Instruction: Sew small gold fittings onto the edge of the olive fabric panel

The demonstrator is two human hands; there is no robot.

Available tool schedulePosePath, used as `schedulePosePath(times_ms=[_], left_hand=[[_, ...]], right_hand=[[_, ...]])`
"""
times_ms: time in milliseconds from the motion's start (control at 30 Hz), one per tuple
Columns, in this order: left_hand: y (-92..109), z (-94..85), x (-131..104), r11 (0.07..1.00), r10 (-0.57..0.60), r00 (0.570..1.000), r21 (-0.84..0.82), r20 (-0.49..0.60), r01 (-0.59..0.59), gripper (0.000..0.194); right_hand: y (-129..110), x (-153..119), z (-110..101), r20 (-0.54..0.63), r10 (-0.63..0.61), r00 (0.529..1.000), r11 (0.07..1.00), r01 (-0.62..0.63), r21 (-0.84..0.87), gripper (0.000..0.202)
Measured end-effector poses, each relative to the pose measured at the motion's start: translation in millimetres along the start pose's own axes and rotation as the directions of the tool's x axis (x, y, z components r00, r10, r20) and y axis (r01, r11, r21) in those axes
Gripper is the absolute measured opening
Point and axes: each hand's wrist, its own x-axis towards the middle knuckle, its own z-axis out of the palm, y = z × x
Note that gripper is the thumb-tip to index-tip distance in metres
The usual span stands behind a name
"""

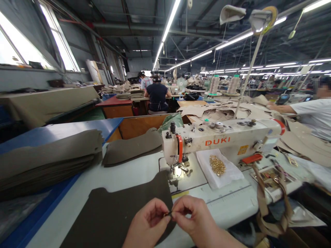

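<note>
Dark olive fabric panel (116, 213) lies unsewn before the white sewing machine (222, 141). Left hand (147, 224) and right hand (196, 220) pinch 1 small, possibly metal, fitting (168, 214) above it; gold fittings (217, 165) wait alongside.

The left hand (147, 224) and the right hand (196, 220) meet at the near edge of the table (134, 172), and their fingers (165, 210) pinch a small metal piece (168, 214) between them. Under and left of the hands lies a flat fabric panel (116, 213). Behind the hands stands the sewing machine (222, 141). Below its arm, on a cloth (227, 172), lies a heap of metal rings (217, 165). At far left lies a stack of fabric pieces (46, 158). A seated person (312, 113) is at the right.
</note>
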Motion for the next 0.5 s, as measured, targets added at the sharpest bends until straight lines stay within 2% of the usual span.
schedulePosePath(times_ms=[100, 200, 267, 400, 500], left_hand=[[0.7, 2.4, -4.0, 0.997, 0.050, 0.998, 0.054, -0.043, -0.048, 0.010], [4.6, 4.6, -6.1, 0.987, 0.091, 0.993, 0.135, -0.070, -0.081, 0.009], [7.9, 6.3, -6.5, 0.981, 0.106, 0.991, 0.169, -0.083, -0.090, 0.008], [11.7, 8.6, -6.6, 0.976, 0.120, 0.987, 0.197, -0.105, -0.097, 0.007], [9.1, 8.3, -6.3, 0.974, 0.123, 0.986, 0.206, -0.111, -0.098, 0.007]], right_hand=[[0.5, -2.3, 0.5, 0.003, 0.080, 0.997, 0.991, -0.080, 0.106, 0.004], [2.3, -4.4, 0.9, 0.020, 0.137, 0.990, 0.963, -0.138, 0.230, 0.009], [2.0, -5.0, 0.5, 0.033, 0.167, 0.985, 0.950, -0.170, 0.260, 0.008], [-1.1, -3.9, -0.5, 0.037, 0.198, 0.980, 0.950, -0.201, 0.239, 0.010], [-2.6, -3.0, -1.2, 0.029, 0.175, 0.984, 0.976, -0.177, 0.130, 0.009]])
